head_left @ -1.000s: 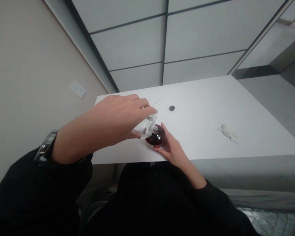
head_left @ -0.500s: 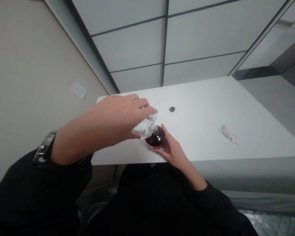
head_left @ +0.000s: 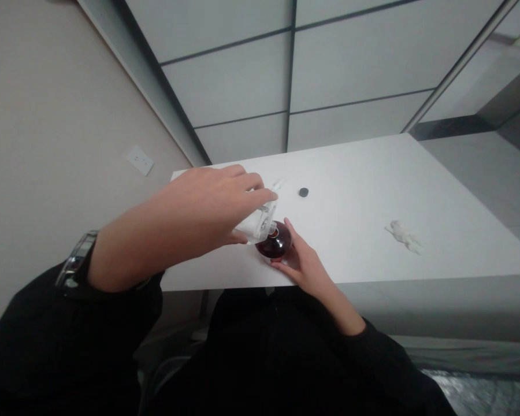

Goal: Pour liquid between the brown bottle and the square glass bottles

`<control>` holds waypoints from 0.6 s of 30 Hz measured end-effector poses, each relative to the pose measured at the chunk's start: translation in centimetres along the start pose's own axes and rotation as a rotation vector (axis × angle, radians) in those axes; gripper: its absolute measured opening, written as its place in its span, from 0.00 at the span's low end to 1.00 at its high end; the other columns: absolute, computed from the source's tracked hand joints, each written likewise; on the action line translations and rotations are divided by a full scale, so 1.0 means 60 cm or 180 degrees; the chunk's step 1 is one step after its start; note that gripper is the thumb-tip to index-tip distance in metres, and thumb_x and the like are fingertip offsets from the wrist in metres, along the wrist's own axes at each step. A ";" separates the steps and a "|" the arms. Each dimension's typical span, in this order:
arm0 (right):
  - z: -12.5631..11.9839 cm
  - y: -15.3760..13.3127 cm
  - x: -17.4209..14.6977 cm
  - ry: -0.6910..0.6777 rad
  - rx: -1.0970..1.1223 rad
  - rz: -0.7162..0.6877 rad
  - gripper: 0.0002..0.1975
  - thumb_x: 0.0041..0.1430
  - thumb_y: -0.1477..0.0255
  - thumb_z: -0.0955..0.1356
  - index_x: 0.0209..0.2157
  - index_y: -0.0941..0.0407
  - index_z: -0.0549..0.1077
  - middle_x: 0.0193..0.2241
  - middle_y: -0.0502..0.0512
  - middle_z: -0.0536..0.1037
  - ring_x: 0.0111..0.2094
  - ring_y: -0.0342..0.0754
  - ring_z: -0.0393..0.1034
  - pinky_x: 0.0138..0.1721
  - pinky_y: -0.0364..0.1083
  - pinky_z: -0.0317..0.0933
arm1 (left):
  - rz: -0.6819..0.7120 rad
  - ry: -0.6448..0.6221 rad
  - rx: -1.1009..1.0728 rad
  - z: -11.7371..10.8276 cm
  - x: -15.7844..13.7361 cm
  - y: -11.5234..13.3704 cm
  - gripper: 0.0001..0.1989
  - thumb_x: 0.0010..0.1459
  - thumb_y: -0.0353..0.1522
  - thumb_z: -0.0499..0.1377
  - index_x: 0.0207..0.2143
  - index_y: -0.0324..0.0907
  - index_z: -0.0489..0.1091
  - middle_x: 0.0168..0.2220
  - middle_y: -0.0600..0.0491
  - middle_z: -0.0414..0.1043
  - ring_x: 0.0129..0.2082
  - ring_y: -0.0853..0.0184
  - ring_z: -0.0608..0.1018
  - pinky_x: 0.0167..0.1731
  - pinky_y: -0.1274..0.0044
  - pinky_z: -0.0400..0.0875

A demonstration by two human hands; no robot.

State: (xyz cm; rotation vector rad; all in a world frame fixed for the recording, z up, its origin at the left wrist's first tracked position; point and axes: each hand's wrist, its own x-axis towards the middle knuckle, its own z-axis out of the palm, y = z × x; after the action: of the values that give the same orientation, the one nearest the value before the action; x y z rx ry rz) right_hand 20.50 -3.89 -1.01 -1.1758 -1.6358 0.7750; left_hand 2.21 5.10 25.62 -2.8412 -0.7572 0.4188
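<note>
My left hand (head_left: pixel 216 202) is closed around a clear glass bottle (head_left: pixel 260 224), tipped over so its threaded neck points down to the right. That neck meets the mouth of a round, dark reddish-brown bottle (head_left: pixel 274 245), which stands upright on the white table. The fingers of my left hand partly cover the clear bottle, and the liquid level in it cannot be made out. My right hand (head_left: pixel 302 263) grips the brown bottle from its right side, thumb and fingers around its body.
On the white table (head_left: pixel 351 173) lies a small dark round cap (head_left: pixel 303 192) beyond the bottles. A crumpled whitish piece (head_left: pixel 405 236), perhaps tissue, lies to the right. A wall with a socket (head_left: pixel 140 160) is at the left, and panelled doors (head_left: pixel 238 86) stand behind the table.
</note>
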 end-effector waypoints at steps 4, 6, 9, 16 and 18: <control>0.001 0.003 -0.001 0.0023 0.0004 -0.0029 0.52 0.67 0.58 0.75 0.81 0.48 0.44 0.72 0.68 0.69 0.71 0.66 0.67 0.70 0.68 0.63 | 0.0001 -0.0045 0.0079 -0.003 0.001 0.003 0.23 0.65 0.39 0.67 0.61 0.50 0.73 0.59 0.48 0.79 0.54 0.54 0.81 0.46 0.70 0.76; 0.002 0.004 -0.001 0.0027 0.0002 -0.0040 0.53 0.66 0.58 0.75 0.81 0.48 0.44 0.72 0.68 0.70 0.71 0.66 0.67 0.70 0.68 0.63 | 0.0008 -0.0080 0.0130 -0.003 0.002 0.003 0.24 0.65 0.39 0.67 0.62 0.50 0.73 0.59 0.47 0.79 0.55 0.54 0.81 0.47 0.69 0.76; 0.002 0.006 -0.001 0.0002 -0.0012 0.0000 0.54 0.66 0.59 0.76 0.81 0.48 0.44 0.72 0.68 0.69 0.72 0.67 0.66 0.71 0.68 0.62 | 0.0028 -0.0038 0.0089 -0.001 0.001 0.001 0.24 0.66 0.40 0.66 0.63 0.50 0.72 0.60 0.47 0.79 0.57 0.53 0.80 0.50 0.68 0.76; 0.001 0.007 0.000 0.0001 0.0003 -0.0041 0.53 0.66 0.60 0.76 0.81 0.46 0.43 0.73 0.67 0.67 0.73 0.66 0.65 0.71 0.69 0.62 | 0.0037 -0.0024 0.0070 -0.003 0.003 0.002 0.24 0.66 0.41 0.66 0.63 0.51 0.72 0.59 0.47 0.79 0.55 0.54 0.81 0.48 0.69 0.77; 0.001 0.007 0.000 0.0003 0.0013 -0.0045 0.52 0.67 0.60 0.75 0.81 0.46 0.43 0.74 0.66 0.66 0.73 0.66 0.64 0.71 0.68 0.62 | 0.0028 -0.0025 0.0089 -0.004 0.004 0.003 0.24 0.65 0.40 0.66 0.62 0.50 0.73 0.59 0.47 0.79 0.56 0.53 0.80 0.48 0.68 0.77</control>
State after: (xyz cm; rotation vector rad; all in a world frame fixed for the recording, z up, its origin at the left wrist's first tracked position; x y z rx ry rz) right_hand 20.59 -3.77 -1.39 -1.1604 -1.6394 0.7686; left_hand 2.55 5.01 25.72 -2.8196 -0.7349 0.4386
